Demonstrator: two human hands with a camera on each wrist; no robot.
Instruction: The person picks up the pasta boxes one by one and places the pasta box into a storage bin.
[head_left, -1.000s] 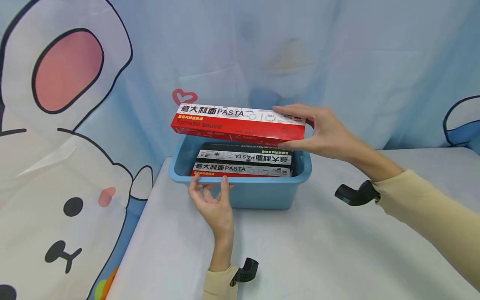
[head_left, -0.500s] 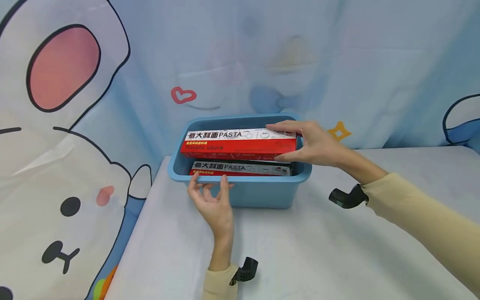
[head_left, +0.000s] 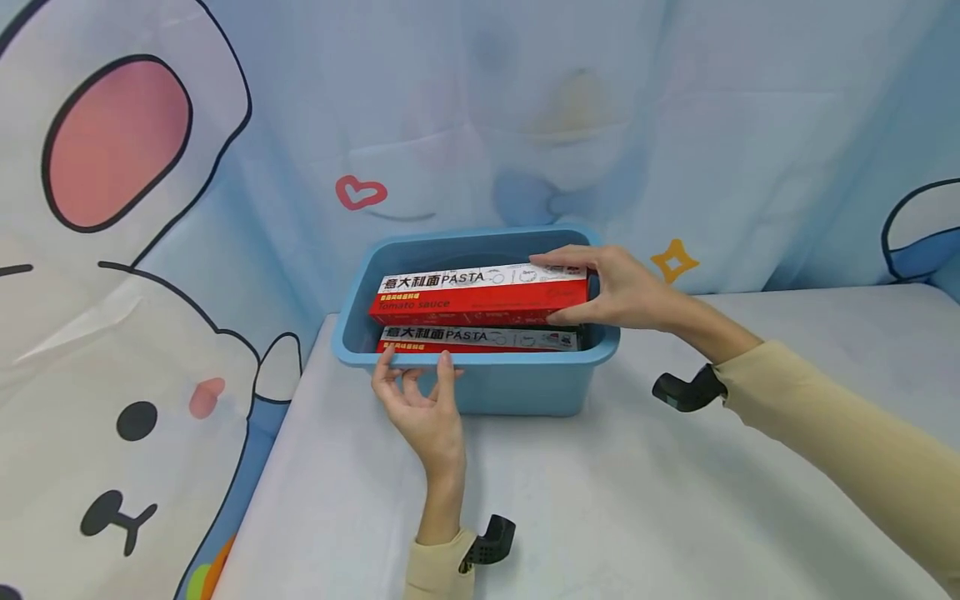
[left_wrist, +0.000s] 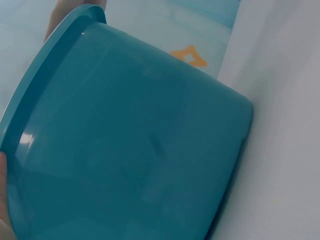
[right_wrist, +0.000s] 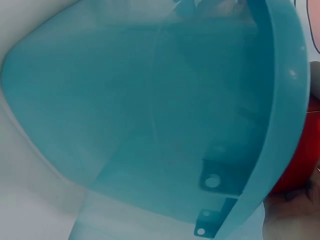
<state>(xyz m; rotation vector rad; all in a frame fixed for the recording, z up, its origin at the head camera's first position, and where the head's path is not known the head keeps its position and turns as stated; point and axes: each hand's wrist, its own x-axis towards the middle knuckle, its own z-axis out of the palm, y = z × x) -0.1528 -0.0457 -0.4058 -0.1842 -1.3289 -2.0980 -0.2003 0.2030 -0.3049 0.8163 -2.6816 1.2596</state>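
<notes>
A red and white pasta box (head_left: 480,302), printed with Tomato sauce, lies tilted within the mouth of a blue plastic bin (head_left: 517,390). My right hand (head_left: 622,287) grips its right end, thumb on the near side and fingers over the top. In the right wrist view, the red box (right_wrist: 300,162) shows just past the bin's rim. Another pasta box (head_left: 480,337) stands in the bin along the near wall, partly hidden by the rim. With fingertips hooked over that front rim, my left hand (head_left: 427,421) holds the bin. The bin's outer wall (left_wrist: 130,125) fills the left wrist view.
The bin stands on a white-covered table (head_left: 600,500). Close behind it hangs a pale blue printed curtain (head_left: 480,108), with a large cartoon figure (head_left: 172,350) on the left.
My right hand has lowered the red pasta box from above the bin into its mouth, covering the dark box behind. My left hand has stayed at the front rim.
</notes>
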